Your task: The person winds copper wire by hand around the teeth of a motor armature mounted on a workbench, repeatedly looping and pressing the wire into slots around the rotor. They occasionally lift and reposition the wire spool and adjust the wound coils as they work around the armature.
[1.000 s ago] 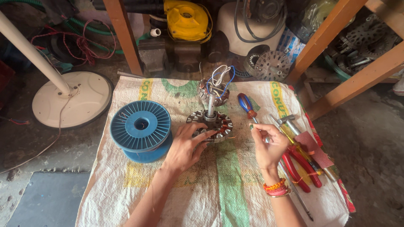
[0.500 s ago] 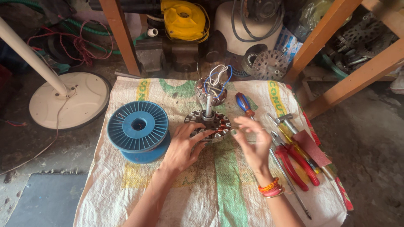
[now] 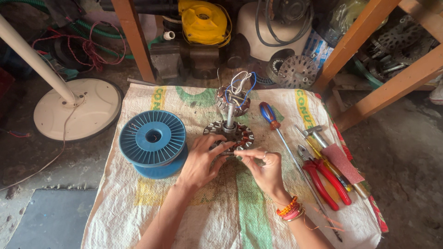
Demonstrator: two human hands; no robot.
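A round metal stator [image 3: 230, 131] with slotted teeth and an upright shaft stands on a woven sack [image 3: 230, 216]. My left hand [image 3: 200, 161] grips its near left rim, fingers spread over the teeth. My right hand [image 3: 263, 167] has thumb and forefinger pinched together at the stator's near edge, apparently on a thin wire that is too fine to see clearly. Beaded bangles circle that wrist. A blue plastic spool [image 3: 152, 140] sits just left of my left hand. Behind the stator lies a wound coil with blue and white leads [image 3: 234, 97].
Right of the stator lie a blue-and-red screwdriver [image 3: 268, 115], red-handled pliers [image 3: 323, 177], a hammer [image 3: 314, 133] and a reddish sandpaper sheet [image 3: 342, 163]. A white fan base [image 3: 76, 113] stands at left. Wooden bench legs [image 3: 134, 39] and motor parts crowd the back.
My right hand has moved left from near the pliers to the stator's near edge, fingers now pinched there. My left hand has stayed on the stator.
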